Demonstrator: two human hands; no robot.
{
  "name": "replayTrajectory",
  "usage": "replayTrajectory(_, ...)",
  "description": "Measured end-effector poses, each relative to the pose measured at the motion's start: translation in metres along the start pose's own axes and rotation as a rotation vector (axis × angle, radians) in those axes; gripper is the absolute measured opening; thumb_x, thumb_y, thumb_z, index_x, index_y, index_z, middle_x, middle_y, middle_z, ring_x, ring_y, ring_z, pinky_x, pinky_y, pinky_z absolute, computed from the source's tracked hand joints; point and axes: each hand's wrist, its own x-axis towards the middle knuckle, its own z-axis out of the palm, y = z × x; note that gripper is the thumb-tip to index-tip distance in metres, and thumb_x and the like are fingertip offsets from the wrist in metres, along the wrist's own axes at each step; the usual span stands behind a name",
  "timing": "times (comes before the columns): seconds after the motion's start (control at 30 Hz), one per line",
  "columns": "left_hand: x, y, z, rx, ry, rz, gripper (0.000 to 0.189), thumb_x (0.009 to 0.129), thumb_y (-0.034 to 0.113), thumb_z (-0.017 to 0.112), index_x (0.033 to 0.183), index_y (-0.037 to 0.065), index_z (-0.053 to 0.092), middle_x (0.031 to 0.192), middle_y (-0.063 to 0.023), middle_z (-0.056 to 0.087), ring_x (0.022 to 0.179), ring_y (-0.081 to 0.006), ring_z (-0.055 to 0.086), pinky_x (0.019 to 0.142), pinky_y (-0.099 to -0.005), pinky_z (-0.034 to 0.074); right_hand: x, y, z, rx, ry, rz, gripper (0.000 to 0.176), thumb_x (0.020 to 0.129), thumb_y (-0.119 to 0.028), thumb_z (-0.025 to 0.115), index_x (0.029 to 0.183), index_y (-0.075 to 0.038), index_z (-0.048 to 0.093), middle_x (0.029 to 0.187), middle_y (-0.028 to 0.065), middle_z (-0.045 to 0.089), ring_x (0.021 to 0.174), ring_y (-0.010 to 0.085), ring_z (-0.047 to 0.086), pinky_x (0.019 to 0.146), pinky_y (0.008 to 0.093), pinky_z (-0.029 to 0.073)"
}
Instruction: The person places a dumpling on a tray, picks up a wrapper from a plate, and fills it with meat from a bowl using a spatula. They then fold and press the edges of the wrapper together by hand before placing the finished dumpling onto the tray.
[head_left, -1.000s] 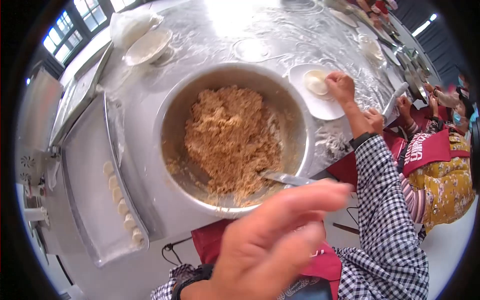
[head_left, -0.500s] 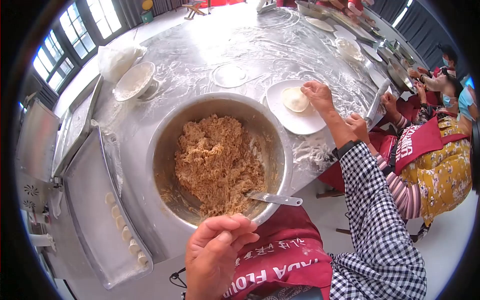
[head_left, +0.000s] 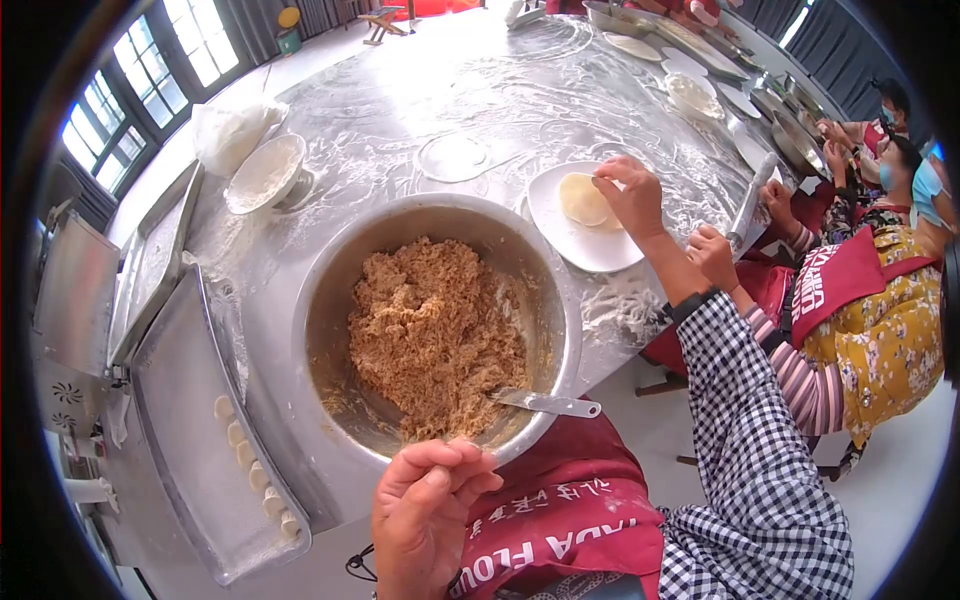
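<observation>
My right hand (head_left: pixel 632 203) reaches over a white plate (head_left: pixel 600 250) and pinches the edge of a round dough wrapper (head_left: pixel 582 198). My left hand (head_left: pixel 425 510) is raised at the near rim of a large steel bowl (head_left: pixel 335 235), fingers bent together; whether anything is between them cannot be made out. Brown minced filling (head_left: pixel 430 320) fills much of the bowl. A metal spatula (head_left: pixel 550 403) rests in the filling, its handle over the right rim.
At the left, a metal tray (head_left: pixel 190 400) holds several dough pieces (head_left: pixel 245 455). A white bowl of flour (head_left: pixel 265 175) stands beyond it. At the right, a co-worker in a red apron (head_left: pixel 835 285) holds a rolling pin (head_left: pixel 753 205).
My right hand and the wrapper edge have shifted slightly left, and the wrapper is a little raised or tilted. My left hand has barely moved. The view has shifted a little.
</observation>
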Motion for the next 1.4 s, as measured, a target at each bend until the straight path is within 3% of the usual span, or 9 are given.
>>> replayTrajectory(0.23, 0.002, -0.001, 0.001, 0.014, 0.006, -0.014, 0.014, 0.088, 0.007, 0.047, 0.098, 0.000, 0.054, 0.100, -0.0135, 0.058, 0.094, -0.0245, 0.060, 0.079, -0.0391, 0.052, 0.003, -0.016, -0.008, 0.178, -0.007, 0.032, 0.007, 0.070, -0.008, 0.068, 0.076, -0.008, 0.065, 0.082, 0.0023, 0.064, 0.076, 0.0160, 0.061, 0.066, 0.0279, 0.048)
replayTrajectory(0.3, 0.004, -0.003, -0.001, 0.006, -0.009, -0.021, 0.015, 0.088, 0.007, 0.047, 0.098, 0.000, 0.054, 0.100, -0.0134, 0.058, 0.093, -0.0245, 0.060, 0.079, -0.0389, 0.052, 0.005, -0.024, -0.012, 0.422, -0.082, 0.304, 0.008, 0.075, -0.010, 0.067, 0.077, -0.003, 0.063, 0.080, 0.0026, 0.064, 0.069, 0.0115, 0.061, 0.061, 0.0254, 0.047)
replayTrajectory(0.53, 0.005, -0.004, -0.003, -0.059, -0.028, -0.038, 0.015, 0.086, 0.002, 0.047, 0.098, -0.002, 0.055, 0.101, -0.0162, 0.060, 0.094, -0.0259, 0.060, 0.081, -0.0398, 0.050, -0.002, -0.042, -0.026, 0.630, -0.095, 0.583, 0.008, 0.081, -0.009, 0.060, 0.086, -0.003, 0.058, 0.071, 0.0010, 0.059, 0.061, 0.0081, 0.058, 0.059, 0.0211, 0.049)
replayTrajectory(0.6, 0.005, -0.004, -0.003, -0.035, -0.026, -0.038, 0.015, 0.087, 0.004, 0.047, 0.098, -0.001, 0.055, 0.100, -0.0148, 0.059, 0.094, -0.0252, 0.060, 0.080, -0.0391, 0.051, -0.010, -0.053, -0.031, 0.991, -0.118, 0.813, 0.011, 0.084, -0.009, 0.057, 0.093, -0.003, 0.055, 0.073, 0.0011, 0.058, 0.062, 0.0078, 0.058, 0.061, 0.0219, 0.052)
replayTrajectory(0.8, 0.008, -0.007, -0.009, -0.015, -0.049, -0.055, 0.017, 0.087, 0.007, 0.047, 0.101, 0.000, 0.053, 0.103, -0.0141, 0.058, 0.096, -0.0251, 0.059, 0.081, -0.0389, 0.051, -0.027, -0.096, -0.049, 1.571, -0.124, 0.971, 0.021, 0.086, -0.009, 0.055, 0.104, 0.001, 0.050, 0.092, 0.0071, 0.060, 0.082, 0.0143, 0.061, 0.073, 0.0280, 0.053)
replayTrajectory(1.0, 0.016, -0.012, 0.007, -0.052, -0.076, -0.077, 0.040, 0.087, 0.012, 0.054, 0.122, -0.003, 0.041, 0.121, -0.0163, 0.049, 0.115, -0.0256, 0.047, 0.096, -0.0410, 0.040, -0.040, -0.207, -0.090, 1.648, -0.564, 0.799, 0.037, 0.081, -0.001, 0.059, 0.115, 0.001, 0.046, 0.104, 0.0124, 0.059, 0.091, 0.0186, 0.060, 0.081, 0.0310, 0.050)
replayTrajectory(1.1, 0.015, -0.021, 0.008, -0.162, -0.204, -0.058, 0.064, 0.085, 0.034, 0.058, 0.131, 0.002, 0.028, 0.135, -0.0122, 0.035, 0.123, -0.0235, 0.038, 0.104, -0.0439, 0.031, -0.050, -0.236, -0.097, 1.558, -0.708, 0.677, 0.038, 0.080, 0.003, 0.059, 0.115, 0.003, 0.045, 0.101, 0.0112, 0.060, 0.093, 0.0162, 0.059, 0.079, 0.0273, 0.049)
replayTrajectory(1.27, 0.015, -0.018, 0.012, -0.108, 0.000, 0.031, 0.047, 0.087, 0.029, 0.056, 0.123, 0.004, 0.039, 0.124, -0.0115, 0.047, 0.117, -0.0229, 0.045, 0.100, -0.0414, 0.037, -0.063, -0.240, -0.095, 1.093, -0.671, 0.233, 0.032, 0.078, 0.006, 0.059, 0.109, 0.001, 0.052, 0.095, 0.0086, 0.063, 0.084, 0.0115, 0.061, 0.071, 0.0229, 0.050)
replayTrajectory(1.4, 0.009, -0.014, 0.006, -0.109, 0.099, -0.018, 0.035, 0.088, 0.020, 0.055, 0.116, 0.003, 0.046, 0.112, -0.0109, 0.055, 0.105, -0.0233, 0.054, 0.091, -0.0386, 0.045, -0.067, -0.225, -0.100, 1.096, -0.663, 0.260, 0.028, 0.075, 0.007, 0.061, 0.102, 0.001, 0.056, 0.092, 0.0072, 0.064, 0.075, 0.0087, 0.061, 0.065, 0.0209, 0.050)
